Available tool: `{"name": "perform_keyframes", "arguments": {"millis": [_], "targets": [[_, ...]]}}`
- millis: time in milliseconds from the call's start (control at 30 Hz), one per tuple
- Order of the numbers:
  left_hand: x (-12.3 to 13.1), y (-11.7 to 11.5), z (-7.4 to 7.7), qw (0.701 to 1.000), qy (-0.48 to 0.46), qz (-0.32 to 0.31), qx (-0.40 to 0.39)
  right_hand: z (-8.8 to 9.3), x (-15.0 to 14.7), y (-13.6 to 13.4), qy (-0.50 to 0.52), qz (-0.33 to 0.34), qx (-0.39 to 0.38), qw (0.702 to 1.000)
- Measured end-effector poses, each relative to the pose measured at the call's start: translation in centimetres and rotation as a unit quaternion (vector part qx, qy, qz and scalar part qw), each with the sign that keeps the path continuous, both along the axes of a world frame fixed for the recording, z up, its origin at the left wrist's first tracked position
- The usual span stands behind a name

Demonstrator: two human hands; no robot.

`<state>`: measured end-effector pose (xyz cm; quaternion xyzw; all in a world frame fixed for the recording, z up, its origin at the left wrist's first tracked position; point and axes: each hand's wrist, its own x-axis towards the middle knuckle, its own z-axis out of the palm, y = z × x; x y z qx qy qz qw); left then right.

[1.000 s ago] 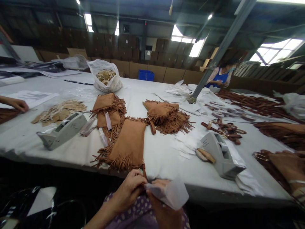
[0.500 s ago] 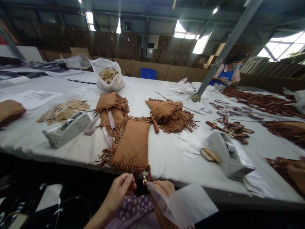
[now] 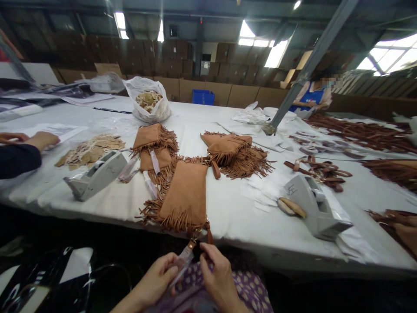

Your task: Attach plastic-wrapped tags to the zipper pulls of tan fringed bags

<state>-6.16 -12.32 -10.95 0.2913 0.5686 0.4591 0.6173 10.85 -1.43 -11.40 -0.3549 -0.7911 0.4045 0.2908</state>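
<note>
A tan suede fringed pouch (image 3: 185, 191) lies flat at the table's front edge. From its lower corner a wrist strap (image 3: 191, 244) hangs on a gold clasp (image 3: 196, 234), most of the strap wrapped in thin white paper (image 3: 182, 263). My left hand (image 3: 163, 274) pinches this wrapped strap between thumb and fingers. Just right of it, my right hand (image 3: 216, 271) is bent with thumb and forefinger apart, and I see nothing in it. A brown zip-pull tassel (image 3: 209, 233) dangles above that hand.
Tape dispensers stand at left (image 3: 97, 174) and right (image 3: 316, 208). More fringed pouches (image 3: 231, 148) and loose straps (image 3: 319, 171) lie behind. A co-worker's arm (image 3: 21, 152) reaches in at left; another person (image 3: 311, 98) works at back right. Paper sheets (image 3: 260, 193) are scattered mid-right.
The paper, loose in my right hand before, is now folded round the strap and held in my left. My right hand has let go. A co-worker's arm has appeared at left.
</note>
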Motion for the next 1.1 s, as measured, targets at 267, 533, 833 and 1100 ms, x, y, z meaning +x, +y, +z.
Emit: {"name": "perform_keyframes", "arguments": {"millis": [267,533,833,1100], "targets": [[-5.3,-3.9,4.6,0.996,-0.024,-0.075,0.039,1.6,-4.7,1.2,0.141,-0.029,-0.449,0.882],[-3.5,-4.1,0.6,1.000,0.001,0.017,0.019,1.8,-7.1,0.7,0.192,-0.100,-0.433,0.875],[-1.8,-0.7,0.4,0.995,0.064,0.071,0.009,1.7,-6.8,1.2,0.206,-0.120,-0.380,0.894],[-1.0,1.9,1.4,0.983,0.099,0.150,0.042,1.6,-6.8,0.9,0.215,-0.099,-0.409,0.881]]}}
